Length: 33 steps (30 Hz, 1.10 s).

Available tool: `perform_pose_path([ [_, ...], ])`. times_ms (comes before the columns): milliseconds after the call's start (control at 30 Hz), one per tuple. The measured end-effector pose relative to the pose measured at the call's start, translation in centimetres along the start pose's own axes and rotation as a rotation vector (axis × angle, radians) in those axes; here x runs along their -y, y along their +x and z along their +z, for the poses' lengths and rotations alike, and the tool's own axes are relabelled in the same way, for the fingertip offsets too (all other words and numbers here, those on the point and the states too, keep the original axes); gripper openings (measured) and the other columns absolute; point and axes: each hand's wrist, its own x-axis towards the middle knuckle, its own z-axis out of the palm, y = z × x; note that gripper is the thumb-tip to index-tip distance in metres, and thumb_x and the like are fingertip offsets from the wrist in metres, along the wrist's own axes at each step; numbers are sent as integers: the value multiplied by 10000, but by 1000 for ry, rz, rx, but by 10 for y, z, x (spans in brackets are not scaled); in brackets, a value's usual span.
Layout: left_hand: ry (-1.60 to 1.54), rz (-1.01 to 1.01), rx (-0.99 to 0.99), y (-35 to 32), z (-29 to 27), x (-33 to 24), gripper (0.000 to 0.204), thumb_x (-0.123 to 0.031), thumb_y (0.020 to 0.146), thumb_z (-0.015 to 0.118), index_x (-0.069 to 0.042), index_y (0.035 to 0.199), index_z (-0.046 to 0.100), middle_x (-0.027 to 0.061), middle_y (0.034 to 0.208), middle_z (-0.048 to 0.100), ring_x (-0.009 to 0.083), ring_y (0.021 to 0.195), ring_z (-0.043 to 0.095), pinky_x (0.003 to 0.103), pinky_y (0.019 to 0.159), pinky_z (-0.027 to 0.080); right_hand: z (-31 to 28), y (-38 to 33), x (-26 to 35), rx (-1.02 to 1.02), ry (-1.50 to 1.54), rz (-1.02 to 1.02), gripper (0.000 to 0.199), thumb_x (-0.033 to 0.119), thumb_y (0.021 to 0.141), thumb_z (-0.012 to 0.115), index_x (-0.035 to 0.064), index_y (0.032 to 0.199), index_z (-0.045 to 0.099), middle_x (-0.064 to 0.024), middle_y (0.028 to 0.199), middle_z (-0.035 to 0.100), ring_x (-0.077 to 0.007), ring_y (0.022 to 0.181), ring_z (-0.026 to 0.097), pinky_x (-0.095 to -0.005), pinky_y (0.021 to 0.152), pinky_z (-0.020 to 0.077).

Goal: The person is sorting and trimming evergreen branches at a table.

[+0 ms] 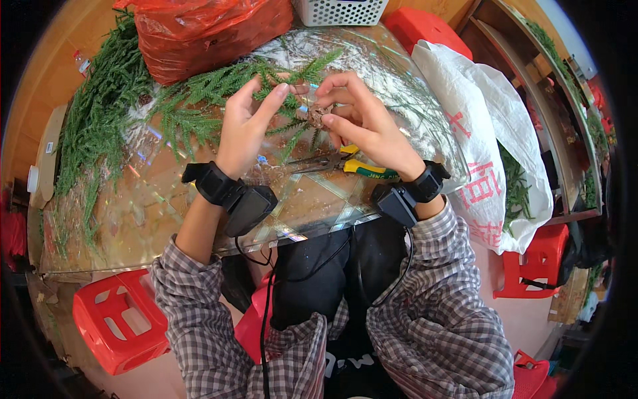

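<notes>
Above the table, my left hand (247,126) pinches a green artificial pine sprig (290,103) between thumb and fingers. Close beside it, my right hand (369,126) has its fingers closed round a small brown pine cone (319,117). The cone sits against the sprig's needles; whether the two are fastened together cannot be made out. Under my right hand lie pliers (362,166) with yellow and green handles, their jaws pointing left. More green pine branches (193,126) rest on the table to the left of my left hand.
A large heap of pine greenery (100,120) covers the table's left side. At the back stand a red plastic bag (206,40) and a white perforated basket (340,12). A white woven sack (458,100) hangs over the right edge. Red stools (119,322) flank the table.
</notes>
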Motion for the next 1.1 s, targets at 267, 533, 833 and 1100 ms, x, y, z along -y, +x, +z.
perform_pose_path([
  [267,-55,-41,43,0,-3,6,256,-191,866,529,-4,1041,526,28,925,592,46,772,539,184,616,446,0,2,-4,-34,24,-100,236,32,847,476,35,1061,377,-48,970,464,-93,705,515,-207,609,405],
  [533,-140,11,91,-2,-2,10,293,-173,866,529,-5,1103,491,40,994,568,65,875,520,212,711,443,1,4,-9,-76,-87,-187,288,-11,797,535,34,1042,391,-38,951,474,-91,743,520,-219,664,422],
  [833,-194,60,108,-2,-4,16,297,-173,868,523,-12,1112,473,55,1027,545,79,912,510,242,758,441,3,3,-5,-132,-429,-371,305,-32,722,605,20,992,475,-47,939,543,-105,708,549,-221,614,442],
  [1100,-222,49,133,-2,-6,18,295,-186,868,526,-12,1098,464,51,1010,549,73,902,506,237,737,443,3,1,0,-219,-597,-502,285,-17,691,630,26,963,556,-63,903,594,-138,671,570,-229,574,443],
])
